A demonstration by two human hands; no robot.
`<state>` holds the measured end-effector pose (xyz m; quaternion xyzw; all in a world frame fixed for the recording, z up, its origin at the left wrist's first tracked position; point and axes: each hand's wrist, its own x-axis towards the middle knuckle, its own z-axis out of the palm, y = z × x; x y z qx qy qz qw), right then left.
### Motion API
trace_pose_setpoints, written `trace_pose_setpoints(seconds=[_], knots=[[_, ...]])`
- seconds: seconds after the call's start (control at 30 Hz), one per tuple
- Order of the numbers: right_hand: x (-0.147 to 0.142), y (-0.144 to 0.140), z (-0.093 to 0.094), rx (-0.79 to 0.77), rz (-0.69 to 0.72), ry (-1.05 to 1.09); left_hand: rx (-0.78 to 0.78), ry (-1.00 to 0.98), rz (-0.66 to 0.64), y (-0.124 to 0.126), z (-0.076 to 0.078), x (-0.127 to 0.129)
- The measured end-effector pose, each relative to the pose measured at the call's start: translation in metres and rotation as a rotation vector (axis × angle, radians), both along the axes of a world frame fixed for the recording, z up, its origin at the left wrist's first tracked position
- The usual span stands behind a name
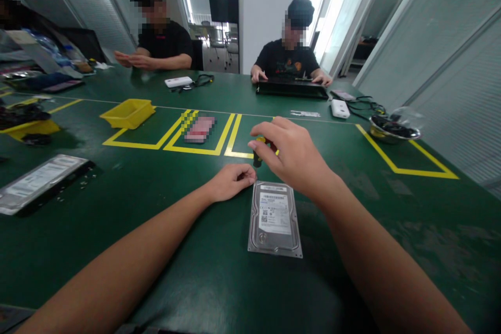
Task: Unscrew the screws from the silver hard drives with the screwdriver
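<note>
While my right hand (pixel 291 154) is pinching a small yellow-and-black screwdriver (pixel 258 152) upright in closed fingers, my left hand (pixel 230 181) is resting curled on the green surface (pixel 156 209), fingertips nipped together; whether they hold anything, I cannot tell. Both are hovering at the far end of the hard drive (pixel 275 217), which is lying flat, label up, its long axis running toward me, the left hand just beside its far-left corner.

Big green table (pixel 164 250) with yellow lines. On it: silver hard drive (pixel 274 218), yellow tray (pixel 128 113), metal bowl (pixel 393 130), black laptop (pixel 291 88), two white boxes.
</note>
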<state>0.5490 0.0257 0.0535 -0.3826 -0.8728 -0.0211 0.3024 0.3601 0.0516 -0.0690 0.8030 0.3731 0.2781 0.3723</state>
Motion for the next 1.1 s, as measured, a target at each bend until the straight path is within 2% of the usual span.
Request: trace_pose_setpoints(seconds=[0.2, 0.47, 0.73, 0.97, 1.1], knots=[[-0.002, 0.001, -0.004, 0.013, -0.110, -0.025, 0.003, 0.015, 0.001, -0.001, 0.002, 0.000], [-0.010, -0.002, -0.011, 0.059, -0.229, -0.060, 0.009, 0.012, -0.010, 0.001, -0.002, 0.000], [-0.015, -0.008, -0.010, 0.071, -0.374, -0.125, 0.035, 0.031, 0.002, 0.001, -0.002, -0.001], [-0.014, -0.009, -0.006, -0.018, -0.365, -0.184, 0.037, 0.045, 0.006, 0.000, -0.001, -0.001], [-0.009, -0.014, 0.006, -0.023, -0.378, -0.160, 0.021, 0.025, 0.012, 0.001, -0.001, -0.003]])
